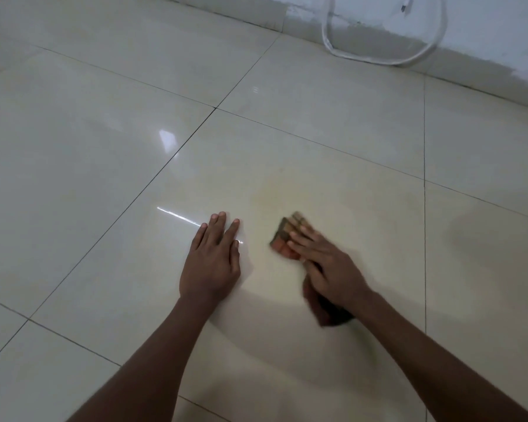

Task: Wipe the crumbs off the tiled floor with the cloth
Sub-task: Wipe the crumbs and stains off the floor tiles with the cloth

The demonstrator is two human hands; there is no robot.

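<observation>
Head view is showing both bare forearms reaching down onto a glossy cream tiled floor (110,166) crossed by dark grout lines. The left hand (211,259) is lying palm down on the tile, fingers straight and slightly spread, holding nothing. Just to its right, apart from it, the right hand (326,263) is pressing flat on a cloth (287,236), fingers extended over the fabric rather than curled round it, so the hand is open on top of the cloth, pinning it to the floor. The cloth, orange and brown with a checked look, is sticking out ahead of the fingertips and to their left; a darker part is showing under the wrist, toward the person. Hand and cloth are blurred, so the folds are impossible to tell. A faint yellowish smear is lying on the tile just beyond the cloth; single crumbs are too small to make out. A white cable (387,57) is looping on the floor by the wall (485,22), well apart from the hands.
</observation>
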